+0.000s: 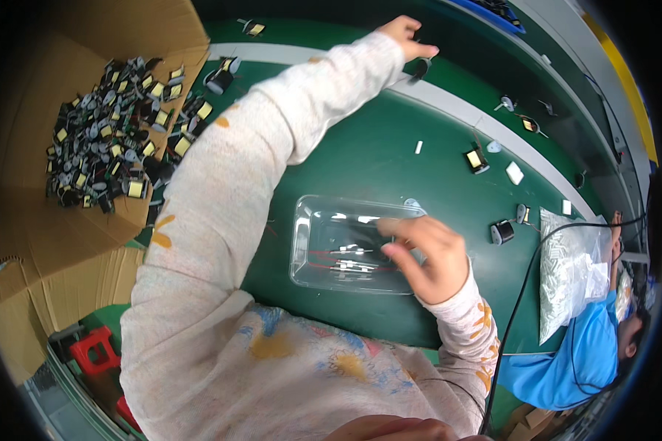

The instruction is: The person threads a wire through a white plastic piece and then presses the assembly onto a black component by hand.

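Observation:
My left hand [410, 38] is stretched out to the far side of the bench, its thumb and fingers apart. Just below the thumb, by the pale strip, is a small dark part with a round disc [421, 70]; the hand does not appear to grip it. My right hand [434, 257] hovers over the right side of a clear plastic tray [299, 242], thumb and forefinger apart, the fingertips slightly blurred. Inside the tray lie several small white pieces with thin red wires [351, 266]. The right hand hides part of the tray's rim.
A cardboard box [184, 29] at the left holds many black parts with yellow patches [114, 140]. Similar loose parts [476, 158] dot the green bench [360, 162]. On the right are a bag of white pieces [563, 272], a black cable [526, 287] and a person in blue [566, 371].

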### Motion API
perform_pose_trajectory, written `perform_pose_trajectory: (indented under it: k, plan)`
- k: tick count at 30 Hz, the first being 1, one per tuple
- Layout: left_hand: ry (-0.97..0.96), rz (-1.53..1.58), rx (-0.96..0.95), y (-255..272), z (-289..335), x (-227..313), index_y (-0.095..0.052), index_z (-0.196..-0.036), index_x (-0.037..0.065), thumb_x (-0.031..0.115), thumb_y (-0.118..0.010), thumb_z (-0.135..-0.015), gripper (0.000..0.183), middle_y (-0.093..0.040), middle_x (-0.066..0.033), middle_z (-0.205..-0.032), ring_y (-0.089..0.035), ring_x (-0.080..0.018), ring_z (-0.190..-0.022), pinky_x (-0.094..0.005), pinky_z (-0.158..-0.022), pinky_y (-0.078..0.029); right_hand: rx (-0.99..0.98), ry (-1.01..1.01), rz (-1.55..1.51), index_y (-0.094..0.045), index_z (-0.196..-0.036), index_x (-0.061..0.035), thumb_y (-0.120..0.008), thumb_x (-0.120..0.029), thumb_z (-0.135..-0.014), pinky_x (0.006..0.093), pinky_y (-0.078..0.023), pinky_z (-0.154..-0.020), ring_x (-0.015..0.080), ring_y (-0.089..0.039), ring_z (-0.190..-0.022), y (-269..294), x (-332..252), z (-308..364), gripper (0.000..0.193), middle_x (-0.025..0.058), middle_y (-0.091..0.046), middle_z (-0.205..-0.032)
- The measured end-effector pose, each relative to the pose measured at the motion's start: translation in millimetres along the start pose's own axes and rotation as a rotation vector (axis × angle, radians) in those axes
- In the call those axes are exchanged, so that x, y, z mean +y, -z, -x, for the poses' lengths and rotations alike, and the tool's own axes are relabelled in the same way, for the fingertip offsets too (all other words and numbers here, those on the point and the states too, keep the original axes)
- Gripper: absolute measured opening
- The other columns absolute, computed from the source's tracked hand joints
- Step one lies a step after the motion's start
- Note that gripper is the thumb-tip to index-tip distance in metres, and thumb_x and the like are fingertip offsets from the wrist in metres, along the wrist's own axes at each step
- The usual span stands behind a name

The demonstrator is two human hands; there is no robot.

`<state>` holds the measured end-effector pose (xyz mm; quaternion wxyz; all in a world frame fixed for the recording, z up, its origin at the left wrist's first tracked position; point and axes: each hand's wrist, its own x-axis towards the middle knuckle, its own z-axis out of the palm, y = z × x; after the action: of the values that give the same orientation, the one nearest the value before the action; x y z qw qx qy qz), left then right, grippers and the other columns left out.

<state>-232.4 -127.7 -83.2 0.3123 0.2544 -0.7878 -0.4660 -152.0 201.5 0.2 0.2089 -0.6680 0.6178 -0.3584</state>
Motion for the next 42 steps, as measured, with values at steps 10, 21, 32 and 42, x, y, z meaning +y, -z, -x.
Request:
perform_pose_trajectory:
  k: [10,21,32,42]
  plan:
    - [0.018,-0.846,-0.850,197,181,68,-0.061,-0.086,0.007,0.018,-0.068,-0.073,0.019,-0.059,-0.0058,-0.066,-0.058,-0.0189,-0.058,-0.0316,-0.055,-0.045,-0.344,-0.087,0.400,-0.059,-0.095,-0.0078,-0.071,-0.009,-0.065,0.0361,-0.050,-0.066,0.0295,-0.061,-0.079,-37,9,2,0.033,0.0098,-0.061,-0.087]
    - [-0.346,-0.892,-0.603,193,294,41,-0.051,-0.090,0.012,0.010,-0.072,-0.065,0.033,-0.049,-0.0030,-0.097,-0.052,-0.0212,-0.086,-0.0337,-0.077,-0.043,-0.192,-0.186,-0.106,-0.061,-0.081,-0.0022,-0.067,0.000,-0.068,0.0286,-0.046,-0.057,0.0208,-0.058,-0.062,-27,29,-7,0.015,0.0080,-0.056,-0.069]
    - [-0.331,-0.052,-0.021,127,244,100,-0.050,-0.090,0.003,0.030,-0.071,-0.077,0.037,-0.056,-0.0072,-0.075,-0.055,-0.0156,-0.063,-0.0239,-0.060,-0.043,0.146,-0.206,-0.819,-0.058,-0.089,0.0048,-0.060,0.003,-0.082,0.0288,-0.050,-0.078,0.0176,-0.061,-0.087,0,11,-13,0.008,0.0087,-0.059,-0.090]
    - [-0.342,0.117,-0.119,112,228,126,-0.060,-0.100,0.004,0.005,-0.073,-0.069,0.033,-0.063,-0.0030,-0.089,-0.058,-0.0106,-0.074,-0.0214,-0.063,-0.044,0.498,-0.053,0.161,-0.064,-0.081,-0.0022,-0.064,0.005,-0.070,0.0268,-0.045,-0.058,0.0200,-0.056,-0.066,27,-1,-20,0.014,0.0084,-0.055,-0.075]
